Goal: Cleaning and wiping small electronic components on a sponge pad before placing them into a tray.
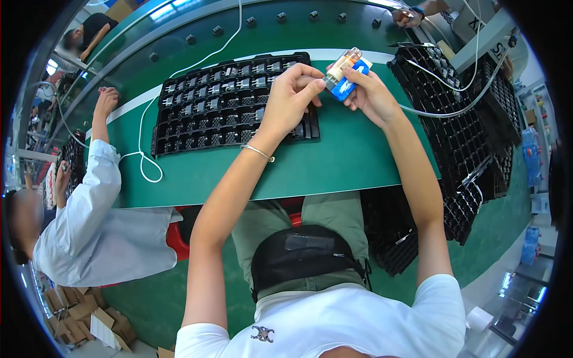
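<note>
Both my hands are raised over the green table (334,161). My left hand (293,95) pinches a small clear-cased part with orange-brown innards (343,64) at its lower end. My right hand (371,92) holds a blue and white piece (349,85) right under that part, fingers curled around it. The two hands touch at the part. Below and left of them lies a black compartment tray (179,134) with several small grey components in its upper rows.
Stacked black trays (471,134) stand at the right, with more under the table edge (412,238). A white cable (143,161) loops across the table's left. A person in a white shirt (101,221) sits at my left. Another person's hand (406,17) works far back.
</note>
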`<state>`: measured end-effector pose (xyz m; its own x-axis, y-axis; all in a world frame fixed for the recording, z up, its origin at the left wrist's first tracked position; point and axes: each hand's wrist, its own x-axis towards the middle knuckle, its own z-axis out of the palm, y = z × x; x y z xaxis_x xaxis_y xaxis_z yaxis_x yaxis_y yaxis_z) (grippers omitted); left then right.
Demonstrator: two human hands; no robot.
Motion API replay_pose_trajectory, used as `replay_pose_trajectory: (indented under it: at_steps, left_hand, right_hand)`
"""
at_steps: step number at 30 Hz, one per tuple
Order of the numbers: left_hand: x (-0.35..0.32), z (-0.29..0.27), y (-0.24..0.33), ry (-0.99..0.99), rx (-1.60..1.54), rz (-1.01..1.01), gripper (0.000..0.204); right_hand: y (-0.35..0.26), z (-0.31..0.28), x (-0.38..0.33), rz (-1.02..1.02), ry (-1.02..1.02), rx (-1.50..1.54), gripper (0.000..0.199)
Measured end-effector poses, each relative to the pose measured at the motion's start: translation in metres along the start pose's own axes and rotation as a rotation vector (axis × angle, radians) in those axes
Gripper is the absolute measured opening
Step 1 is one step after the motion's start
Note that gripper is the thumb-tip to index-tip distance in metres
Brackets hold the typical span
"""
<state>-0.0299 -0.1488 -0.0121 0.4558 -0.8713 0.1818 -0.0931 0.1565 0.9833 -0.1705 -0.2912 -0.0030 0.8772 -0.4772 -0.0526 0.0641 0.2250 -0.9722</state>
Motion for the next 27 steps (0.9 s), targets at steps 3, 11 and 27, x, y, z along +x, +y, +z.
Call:
replay_pose_trajectory:
  at_steps: [3,11,27]
  left_hand:
    - [-0.005,-0.014,-0.013,0.114,0.207,0.162,0.024]
    - [-0.001,-0.004,-0.003,0.128,0.483,0.222,0.021]
    - [-0.007,0.000,-0.005,0.090,0.612,0.196,0.019]
  right_hand:
    - [0.002,0.006,0.006,0.022,-0.088,-0.034,0.039]
    - [-0.001,-0.057,0.008,-0.538,0.535,-0.505,0.029]
    - [0.025,-0.022,0.016,-0.575,0.573,-0.967,0.042]
